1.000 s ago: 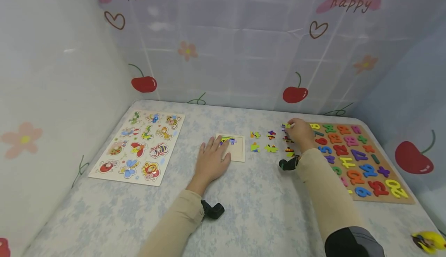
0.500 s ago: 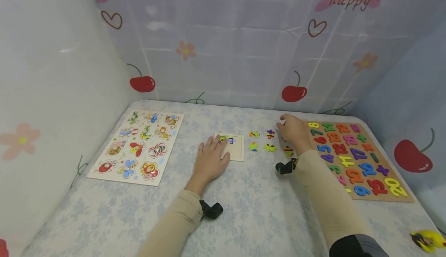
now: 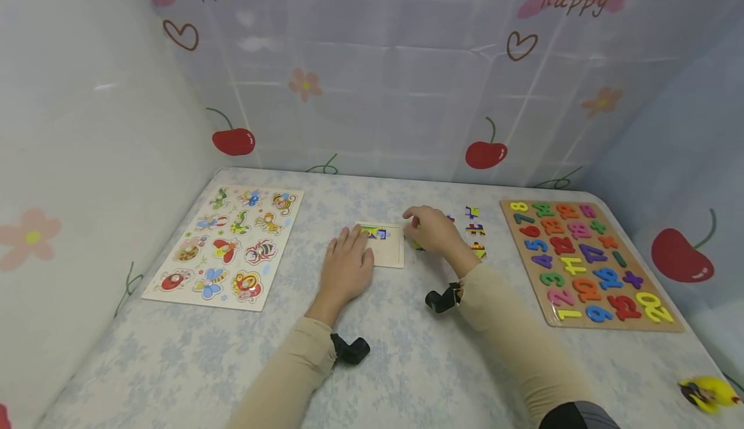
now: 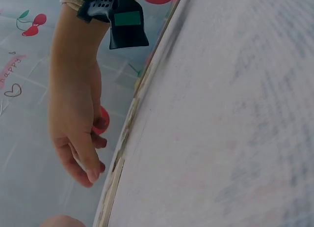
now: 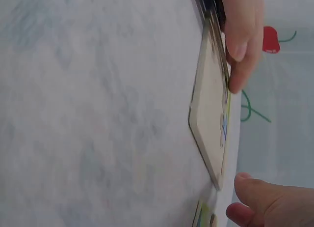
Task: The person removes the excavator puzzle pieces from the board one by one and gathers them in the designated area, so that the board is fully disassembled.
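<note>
A small wooden puzzle tray [image 3: 391, 248] lies mid-table, with colourful jigsaw pieces [image 3: 374, 232] along its top edge. My left hand [image 3: 345, 271] rests on the tray's left side, its fingers extended; the right wrist view catches these fingers [image 5: 243, 30] too. Just right of the tray, my right hand [image 3: 436, 234] hovers over the loose pieces with loosely bent fingers. Nothing shows between its fingertips in the right wrist view, nor around the same hand [image 4: 76, 109] in the left wrist view. Loose jigsaw pieces [image 3: 475, 229] stand in a column beyond it; others are partly hidden beneath it.
An insect peg puzzle board [image 3: 227, 245] lies on the left. A brown number board [image 3: 531, 267] with raised coloured numerals lies on the right. A yellow toy [image 3: 710, 393] sits near the right edge. A printed curtain [image 3: 372, 93] hangs behind the table.
My right hand has moved left from the far column of loose pieces to beside the tray, uncovering that column. The left hand stays on the tray.
</note>
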`<action>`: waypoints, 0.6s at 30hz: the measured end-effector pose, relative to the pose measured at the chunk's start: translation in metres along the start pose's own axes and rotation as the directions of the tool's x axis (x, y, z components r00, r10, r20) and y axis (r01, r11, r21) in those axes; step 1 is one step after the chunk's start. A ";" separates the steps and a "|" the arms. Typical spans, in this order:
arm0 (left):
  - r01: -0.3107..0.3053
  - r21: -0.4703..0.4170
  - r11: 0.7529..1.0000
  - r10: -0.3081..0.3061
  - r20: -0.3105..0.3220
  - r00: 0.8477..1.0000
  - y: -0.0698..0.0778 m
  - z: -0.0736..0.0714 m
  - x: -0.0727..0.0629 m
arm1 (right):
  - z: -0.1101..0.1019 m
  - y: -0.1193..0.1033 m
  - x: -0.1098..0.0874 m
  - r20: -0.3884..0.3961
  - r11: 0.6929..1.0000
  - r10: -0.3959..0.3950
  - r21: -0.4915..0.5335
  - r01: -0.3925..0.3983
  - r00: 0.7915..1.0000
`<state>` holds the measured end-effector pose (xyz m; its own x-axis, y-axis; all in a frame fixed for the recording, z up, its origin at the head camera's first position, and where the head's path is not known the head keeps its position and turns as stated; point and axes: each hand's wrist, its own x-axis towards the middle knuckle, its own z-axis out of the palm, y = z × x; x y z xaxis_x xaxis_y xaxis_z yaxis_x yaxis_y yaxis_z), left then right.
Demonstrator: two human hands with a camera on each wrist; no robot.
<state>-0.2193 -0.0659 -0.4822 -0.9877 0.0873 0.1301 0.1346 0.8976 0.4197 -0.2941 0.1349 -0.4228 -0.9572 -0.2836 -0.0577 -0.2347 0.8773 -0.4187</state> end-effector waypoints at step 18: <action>-0.019 0.020 1.000 0.019 0.000 1.000 0.000 -0.002 -0.001 | 0.030 -0.032 0.011 -0.009 0.994 -0.089 -0.060 0.088 0.996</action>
<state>-0.2184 -0.0672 -0.4805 -0.9849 0.1046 0.1378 0.1519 0.9043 0.3990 -0.2921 0.0920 -0.4374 -0.9340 -0.3570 -0.0118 -0.3280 0.8704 -0.3671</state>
